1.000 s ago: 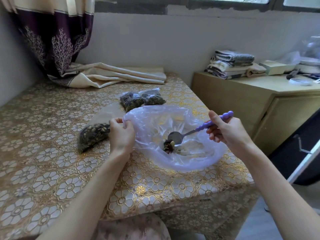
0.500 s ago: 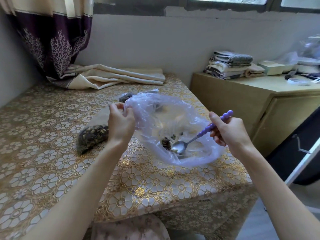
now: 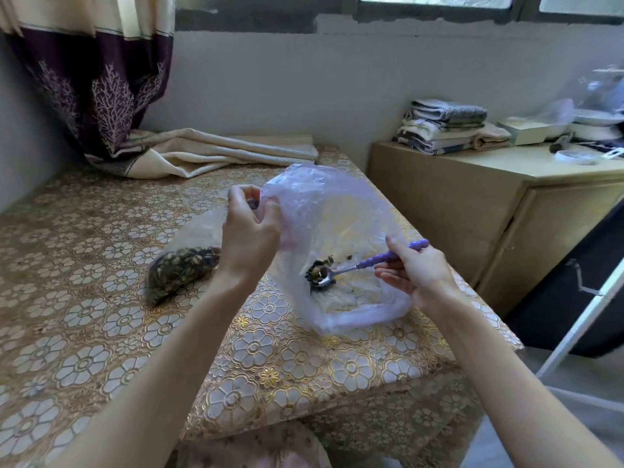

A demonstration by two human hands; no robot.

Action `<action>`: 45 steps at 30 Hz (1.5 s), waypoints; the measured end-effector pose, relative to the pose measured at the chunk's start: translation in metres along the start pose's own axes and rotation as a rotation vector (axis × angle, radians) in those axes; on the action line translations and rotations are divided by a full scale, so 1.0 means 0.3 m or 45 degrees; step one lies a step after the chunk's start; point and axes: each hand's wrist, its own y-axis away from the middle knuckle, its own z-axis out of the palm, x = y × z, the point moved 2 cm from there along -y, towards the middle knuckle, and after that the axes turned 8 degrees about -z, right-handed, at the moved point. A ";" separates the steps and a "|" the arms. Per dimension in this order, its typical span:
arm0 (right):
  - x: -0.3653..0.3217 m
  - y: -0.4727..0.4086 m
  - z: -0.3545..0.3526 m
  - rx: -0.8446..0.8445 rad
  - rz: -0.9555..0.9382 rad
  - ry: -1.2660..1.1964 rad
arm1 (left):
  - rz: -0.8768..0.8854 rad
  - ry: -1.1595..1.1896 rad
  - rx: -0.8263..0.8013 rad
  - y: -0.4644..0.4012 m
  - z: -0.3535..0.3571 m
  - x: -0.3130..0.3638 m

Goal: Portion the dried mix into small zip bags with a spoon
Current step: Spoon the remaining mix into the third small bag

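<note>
Since half a second ago the left hand (image 3: 248,236) has lifted the edge of the large clear, thin plastic bag (image 3: 341,211) higher, so its wall now stands up tall above the gold floral tablecloth (image 3: 101,332) and hides the filled bags that lay behind it a second ago; the bag's lower part still rests on the cloth near the table's right edge. The spoon with the purple beaded handle and metal bowl (image 3: 358,266) has shifted too: its bowl now sits further left inside the bag, heaped with the dark dried mix (image 3: 317,271), with a few loose bits just beside it. The left hand pinches the bag's rim between thumb and curled fingers. The right hand (image 3: 417,273) holds the spoon's handle near its end, thumb on top and fingers curled under it. A small clear zip bag partly filled with mix (image 3: 182,268) lies on the cloth just left of the left wrist.
</note>
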 end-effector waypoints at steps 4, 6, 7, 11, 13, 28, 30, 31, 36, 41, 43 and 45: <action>-0.002 0.004 -0.006 -0.006 0.028 -0.085 | 0.036 -0.143 0.041 -0.020 -0.073 -0.032; -0.004 0.001 -0.007 0.001 0.018 -0.090 | 0.121 -0.183 0.147 -0.026 -0.123 -0.044; -0.007 0.001 -0.008 0.018 0.007 -0.093 | 0.159 -0.224 0.203 -0.031 -0.152 -0.057; -0.028 -0.003 -0.003 0.078 -0.105 -0.067 | 0.134 -0.757 0.138 -0.071 -0.265 -0.158; -0.048 -0.004 0.003 0.094 -0.170 -0.058 | 0.057 -0.963 0.009 -0.087 -0.311 -0.204; -0.201 0.013 0.273 -0.062 -0.399 -0.149 | 0.090 -0.719 -0.145 -0.065 -0.418 -0.305; -0.201 0.022 0.340 -0.122 -0.435 -0.152 | 0.064 -0.589 -0.096 -0.057 -0.432 -0.302; -0.200 0.028 0.374 -0.150 -0.446 -0.148 | 0.052 -0.534 -0.082 -0.053 -0.438 -0.301; -0.191 0.072 0.509 -0.366 -0.560 -0.116 | -0.007 -0.370 -0.118 -0.041 -0.442 -0.289; -0.190 0.133 0.555 -0.686 -0.857 0.034 | -0.053 -0.276 -0.142 -0.040 -0.426 -0.289; -0.196 0.139 0.544 -0.738 -0.897 0.033 | -0.053 -0.288 -0.142 -0.038 -0.424 -0.287; -0.203 0.134 0.520 -0.726 -0.864 -0.031 | -0.052 -0.279 -0.138 -0.040 -0.425 -0.287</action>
